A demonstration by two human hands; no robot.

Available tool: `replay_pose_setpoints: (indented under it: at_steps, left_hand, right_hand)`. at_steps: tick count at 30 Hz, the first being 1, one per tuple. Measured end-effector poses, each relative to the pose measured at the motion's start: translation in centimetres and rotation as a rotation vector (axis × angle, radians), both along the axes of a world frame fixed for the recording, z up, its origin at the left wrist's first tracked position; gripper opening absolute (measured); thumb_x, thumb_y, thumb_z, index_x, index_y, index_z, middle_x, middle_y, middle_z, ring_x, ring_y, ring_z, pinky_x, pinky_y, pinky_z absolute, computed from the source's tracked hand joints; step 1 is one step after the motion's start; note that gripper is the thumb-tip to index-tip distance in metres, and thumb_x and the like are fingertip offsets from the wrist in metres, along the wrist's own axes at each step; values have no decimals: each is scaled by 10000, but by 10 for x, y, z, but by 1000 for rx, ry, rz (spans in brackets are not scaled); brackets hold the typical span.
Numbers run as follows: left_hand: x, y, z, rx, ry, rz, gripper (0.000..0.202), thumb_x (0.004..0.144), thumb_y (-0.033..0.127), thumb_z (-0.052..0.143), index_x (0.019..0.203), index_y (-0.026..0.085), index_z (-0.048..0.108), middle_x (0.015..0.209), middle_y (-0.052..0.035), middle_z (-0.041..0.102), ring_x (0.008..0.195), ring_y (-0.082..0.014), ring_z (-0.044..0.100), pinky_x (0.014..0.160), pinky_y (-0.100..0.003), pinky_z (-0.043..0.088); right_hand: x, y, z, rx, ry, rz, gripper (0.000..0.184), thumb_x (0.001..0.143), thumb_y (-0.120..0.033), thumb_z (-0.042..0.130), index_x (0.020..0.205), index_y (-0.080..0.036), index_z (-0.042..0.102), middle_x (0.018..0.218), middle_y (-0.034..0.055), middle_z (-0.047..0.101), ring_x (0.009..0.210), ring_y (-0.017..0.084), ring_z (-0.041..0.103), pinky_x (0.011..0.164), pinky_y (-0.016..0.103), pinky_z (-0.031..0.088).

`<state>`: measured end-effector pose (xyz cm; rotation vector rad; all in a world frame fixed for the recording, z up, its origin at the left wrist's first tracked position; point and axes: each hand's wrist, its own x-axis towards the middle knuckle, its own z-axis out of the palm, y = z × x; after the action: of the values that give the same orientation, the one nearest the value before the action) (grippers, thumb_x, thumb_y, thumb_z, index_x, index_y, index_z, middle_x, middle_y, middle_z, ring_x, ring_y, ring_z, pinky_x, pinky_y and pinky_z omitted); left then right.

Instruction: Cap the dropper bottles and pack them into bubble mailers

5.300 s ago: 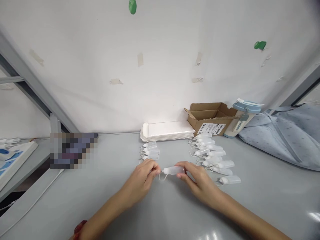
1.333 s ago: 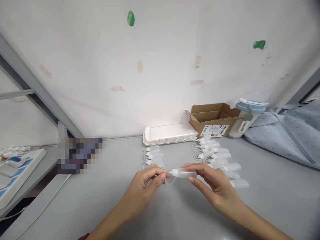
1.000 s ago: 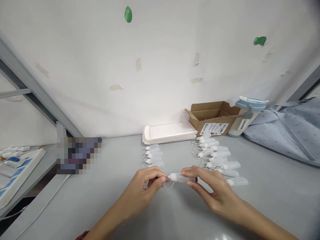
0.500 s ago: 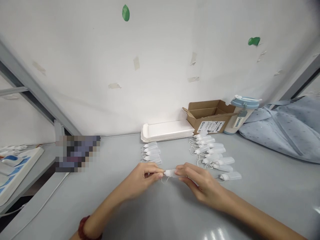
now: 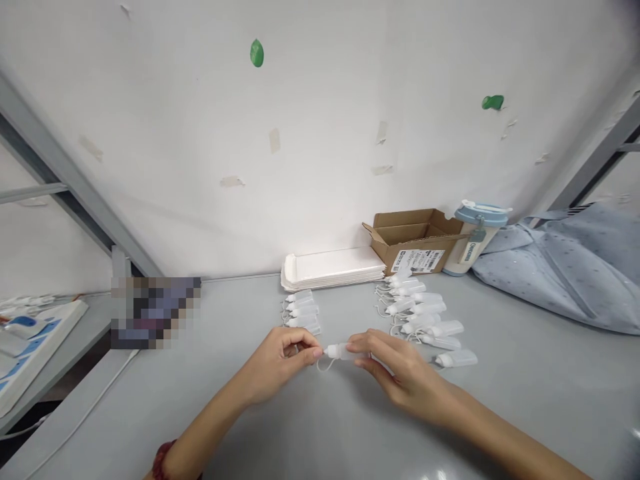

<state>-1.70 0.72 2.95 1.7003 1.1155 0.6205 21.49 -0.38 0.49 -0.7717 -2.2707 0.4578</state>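
Note:
My right hand grips a small translucent squeeze bottle by its body, lying sideways just above the grey table. At the bottle's tip, my left hand pinches its little cap, and the cap's thin tether loops below. Behind my left hand lies a short row of several like bottles. A longer row of several bottles lies beyond my right hand.
A stack of white trays sits by the wall, with an open cardboard box and a blue-lidded cup to its right. A blue cloth bag lies far right. A white cable runs along the left.
Both hands have stayed together on the bottle, lifting it slightly and lowering it again toward the table; the view has shifted a little. The rows of bottles have not moved.

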Motion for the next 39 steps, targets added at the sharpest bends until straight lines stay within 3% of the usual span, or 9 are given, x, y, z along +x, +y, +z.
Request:
replay_pose_setpoints:
  at_steps: [10, 15, 17, 23, 28, 31, 39]
  left_hand:
    - [-4, 1, 4, 37, 43, -12, 309, 827, 437, 528, 712, 168, 628, 672, -6, 561, 666, -143, 480, 624, -239, 391]
    - [-11, 8, 1, 91, 42, 146, 327, 865, 445, 463, 896, 184, 658, 744, -19, 589, 686, -147, 498, 602, -232, 399]
    - [-12, 8, 1, 95, 47, 166, 327, 865, 447, 465, 864, 182, 657, 748, -17, 589, 685, -145, 499, 597, -228, 398]
    - [1, -2, 1, 9, -14, -2, 260, 849, 395, 516, 803, 176, 648, 754, -9, 613, 734, -148, 534, 681, -233, 410]
    - [-6, 1, 1, -2, 113, -49, 256, 835, 376, 516, 748, 172, 645, 674, 13, 556, 630, -126, 458, 591, -221, 356]
    - [-18, 8, 3, -32, 167, -34, 255, 818, 366, 515, 724, 160, 633, 652, 19, 534, 609, -122, 439, 565, -221, 331]
    - [-35, 18, -11, -27, 436, 58, 330, 799, 429, 464, 632, 165, 571, 597, 21, 521, 584, -139, 461, 541, -238, 328]
  right_hand:
    - [1, -1, 3, 32, -9, -17, 217, 901, -131, 438, 1089, -201, 519, 931, 79, 627, 841, 173, 595, 686, 303, 513]
    - [6, 2, 3, -1, 62, -53, 213, 908, -146, 435, 1089, -218, 520, 963, 78, 640, 860, 174, 623, 707, 306, 522]
    - [7, 3, 4, 2, 78, -58, 213, 906, -144, 437, 1086, -220, 523, 964, 74, 645, 868, 175, 627, 711, 306, 526]
    - [3, 1, 0, 11, 55, -27, 231, 899, -122, 439, 1099, -210, 515, 975, 76, 637, 901, 170, 609, 735, 309, 522]
    - [0, 0, -2, -17, -14, -16, 216, 903, -141, 450, 1101, -202, 513, 994, 75, 621, 911, 167, 591, 757, 306, 516]
    - [3, 4, -1, 43, -24, -44, 217, 905, -140, 447, 1105, -203, 505, 991, 80, 616, 910, 174, 582, 759, 316, 509]
    - [34, 37, 9, 227, 59, -267, 116, 897, -161, 460, 945, -211, 553, 847, 44, 639, 766, 157, 606, 668, 276, 490]
